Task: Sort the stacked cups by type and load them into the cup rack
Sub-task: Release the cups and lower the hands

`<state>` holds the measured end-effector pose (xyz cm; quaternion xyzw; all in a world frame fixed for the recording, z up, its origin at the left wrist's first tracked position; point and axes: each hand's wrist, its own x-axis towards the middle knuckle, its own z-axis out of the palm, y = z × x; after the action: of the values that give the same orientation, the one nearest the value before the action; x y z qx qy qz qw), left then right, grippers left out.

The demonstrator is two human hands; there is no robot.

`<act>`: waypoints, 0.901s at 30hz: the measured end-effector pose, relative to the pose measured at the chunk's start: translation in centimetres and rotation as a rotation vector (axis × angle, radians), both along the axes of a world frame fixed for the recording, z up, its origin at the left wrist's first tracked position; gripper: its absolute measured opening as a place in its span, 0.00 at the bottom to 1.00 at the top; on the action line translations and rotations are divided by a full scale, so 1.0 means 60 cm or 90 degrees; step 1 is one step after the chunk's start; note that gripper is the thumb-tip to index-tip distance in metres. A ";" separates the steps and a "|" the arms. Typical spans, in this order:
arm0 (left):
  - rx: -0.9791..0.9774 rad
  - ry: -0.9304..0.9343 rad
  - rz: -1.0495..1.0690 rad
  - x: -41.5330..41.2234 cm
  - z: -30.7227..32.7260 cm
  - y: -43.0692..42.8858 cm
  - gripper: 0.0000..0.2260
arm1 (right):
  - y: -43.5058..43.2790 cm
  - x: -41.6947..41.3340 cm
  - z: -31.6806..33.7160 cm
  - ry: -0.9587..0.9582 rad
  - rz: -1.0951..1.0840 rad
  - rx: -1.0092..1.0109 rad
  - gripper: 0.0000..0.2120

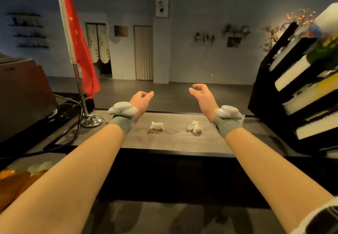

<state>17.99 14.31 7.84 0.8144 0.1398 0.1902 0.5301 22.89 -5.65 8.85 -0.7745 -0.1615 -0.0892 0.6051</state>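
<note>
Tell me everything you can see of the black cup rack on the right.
The cup rack is black and tiered, with slanted channels stepping upward. It stands at the right end of the counter, cut off by the frame edge. Most channels hold white stacks lying along them; others look yellow and green, blurred. The left hand and right hand are clear of it.

a red flag [80,37] with yellow stars, white crumpled tissues [157,125], black cup rack [270,87].
</note>
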 end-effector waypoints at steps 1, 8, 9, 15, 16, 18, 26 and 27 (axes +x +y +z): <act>-0.006 0.000 -0.007 0.011 -0.010 0.006 0.13 | 0.005 0.005 -0.009 0.008 -0.010 -0.002 0.18; 0.018 0.025 -0.027 0.047 -0.072 0.005 0.16 | 0.024 0.036 -0.078 0.045 -0.066 -0.036 0.17; 0.026 0.040 -0.035 0.052 -0.082 0.005 0.17 | 0.026 0.044 -0.091 0.050 -0.073 -0.049 0.17; 0.104 0.122 -0.081 0.090 -0.143 0.001 0.20 | 0.021 0.076 -0.152 0.053 -0.124 -0.156 0.19; 0.112 0.124 -0.086 0.096 -0.152 -0.002 0.20 | 0.020 0.080 -0.161 0.048 -0.132 -0.177 0.19; 0.146 0.124 -0.097 0.106 -0.164 -0.008 0.21 | 0.019 0.091 -0.177 0.039 -0.143 -0.231 0.21; 0.300 0.095 -0.149 0.139 -0.181 -0.011 0.22 | 0.020 0.117 -0.205 0.019 -0.125 -0.366 0.25; 0.341 0.087 -0.151 0.139 -0.186 -0.013 0.22 | 0.020 0.119 -0.205 0.016 -0.122 -0.382 0.24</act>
<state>26.31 13.54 -3.32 0.9469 0.0237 0.1017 0.3042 30.00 -4.45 -3.45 -0.9312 -0.0991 -0.0847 0.3404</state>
